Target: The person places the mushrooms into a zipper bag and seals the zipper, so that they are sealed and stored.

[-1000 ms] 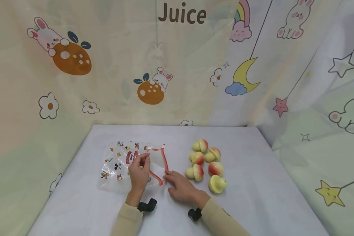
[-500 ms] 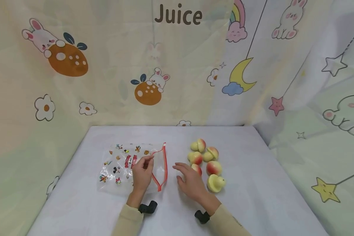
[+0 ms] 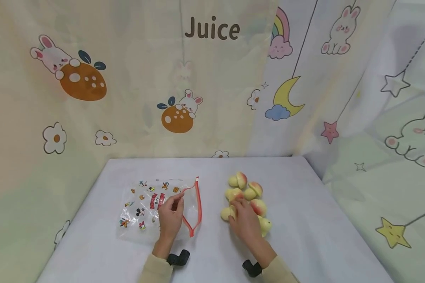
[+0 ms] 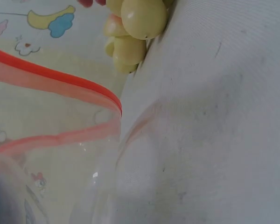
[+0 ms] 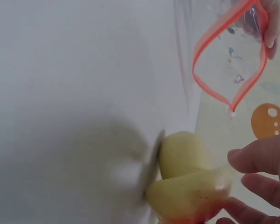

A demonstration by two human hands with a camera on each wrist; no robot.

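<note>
Head view: the left hand [image 3: 170,218] pinches the upper lip of a clear zip bag [image 3: 152,206] with a red seal, holding its mouth agape on the white bench [image 3: 304,220]. Just right of it, the right hand [image 3: 246,222] rests on a cluster of toy peaches [image 3: 249,190], fingers curling round one peach [image 5: 186,184] near the bag.

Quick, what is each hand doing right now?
Left hand: pinching the clear red-zippered cartoon-print plastic bag open.
Right hand: fingers reaching onto yellow-and-red toy peach pieces; grip cannot be told.
</note>
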